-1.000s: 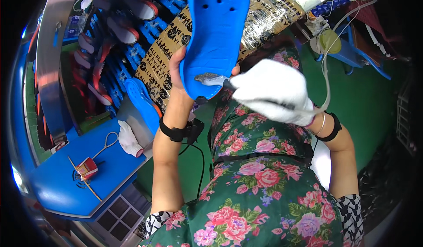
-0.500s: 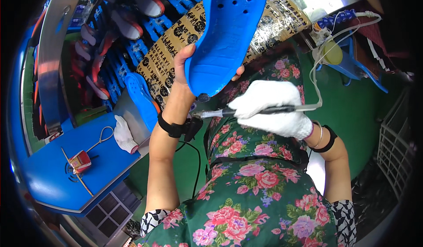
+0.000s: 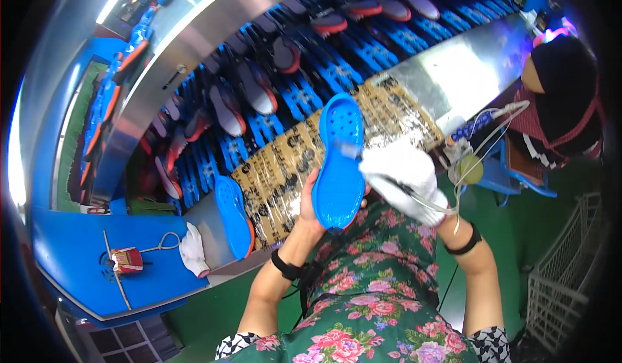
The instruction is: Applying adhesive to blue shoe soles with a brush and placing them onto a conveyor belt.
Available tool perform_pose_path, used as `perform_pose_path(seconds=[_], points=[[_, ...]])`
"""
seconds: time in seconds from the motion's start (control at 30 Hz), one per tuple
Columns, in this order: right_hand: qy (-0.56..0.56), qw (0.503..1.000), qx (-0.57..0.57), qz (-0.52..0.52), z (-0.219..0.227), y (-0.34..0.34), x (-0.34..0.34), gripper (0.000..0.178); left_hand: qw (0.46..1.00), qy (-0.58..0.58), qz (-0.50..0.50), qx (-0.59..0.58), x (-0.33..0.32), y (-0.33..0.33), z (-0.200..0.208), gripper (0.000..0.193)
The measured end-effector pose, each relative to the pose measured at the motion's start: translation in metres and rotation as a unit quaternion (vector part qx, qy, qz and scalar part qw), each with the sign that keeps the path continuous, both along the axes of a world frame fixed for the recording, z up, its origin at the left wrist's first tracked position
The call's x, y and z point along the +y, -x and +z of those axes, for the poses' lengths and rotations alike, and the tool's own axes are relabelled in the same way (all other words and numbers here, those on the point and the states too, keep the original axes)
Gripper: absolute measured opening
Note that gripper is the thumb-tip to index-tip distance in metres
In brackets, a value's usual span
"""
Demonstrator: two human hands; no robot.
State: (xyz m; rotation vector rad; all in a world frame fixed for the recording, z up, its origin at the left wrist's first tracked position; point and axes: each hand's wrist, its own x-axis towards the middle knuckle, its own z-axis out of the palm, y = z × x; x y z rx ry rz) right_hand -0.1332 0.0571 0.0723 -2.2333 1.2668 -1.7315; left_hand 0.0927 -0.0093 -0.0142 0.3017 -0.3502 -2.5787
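A blue shoe sole [image 3: 339, 188] with small holes toward its toe end and a wet-looking, shiny heel is upright in view, heel toward me. My bare left hand [image 3: 310, 202] is wrapped round its lower half, with fingertips showing at the right edge. In a white knit glove, my right hand [image 3: 403, 176] grips a brush [image 3: 350, 150] fed by a thin tube. The blurred brush tip lies over the sole's right side, just below the holes; whether it touches is hard to tell. Left of my forearm, another blue sole [image 3: 234, 219] with an orange edge rests on the metal ledge.
Wrapped brown cardboard [image 3: 285, 165] covers the ledge ahead. Beyond it, blue racks carry several dark shoes [image 3: 251, 88]. A blue side table [image 3: 71, 246] holds a white glove [image 3: 192, 251] and a small red container [image 3: 127, 260]. At right are another person [image 3: 562, 97] and a wire basket [image 3: 557, 298].
The brush has gone from below the heel up to the sole's upper part. The sole appears lower and farther from the camera. The view has shifted, showing more racks and another person.
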Motion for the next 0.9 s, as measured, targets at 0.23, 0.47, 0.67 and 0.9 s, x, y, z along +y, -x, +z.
perform_pose_path(seconds=[0.23,0.47,0.67,0.9], points=[[-0.222,0.807,-0.534,0.118,0.021,0.027,0.03,0.019,0.975,0.205,0.062,0.06,-0.02,-0.032,0.094,0.123],[-0.234,0.772,-0.585,0.084,0.0,0.024,0.015,0.019,0.897,0.344,0.02,0.276,-0.1,-0.012,0.251,0.128],[-0.282,0.761,-0.563,0.157,-0.02,-0.017,-0.013,0.018,0.908,0.223,0.31,0.171,-0.234,-0.042,0.31,0.103],[-0.305,0.727,-0.602,0.126,-0.045,-0.003,-0.004,0.016,0.835,0.371,0.401,-0.064,-0.198,-0.032,0.299,0.095]])
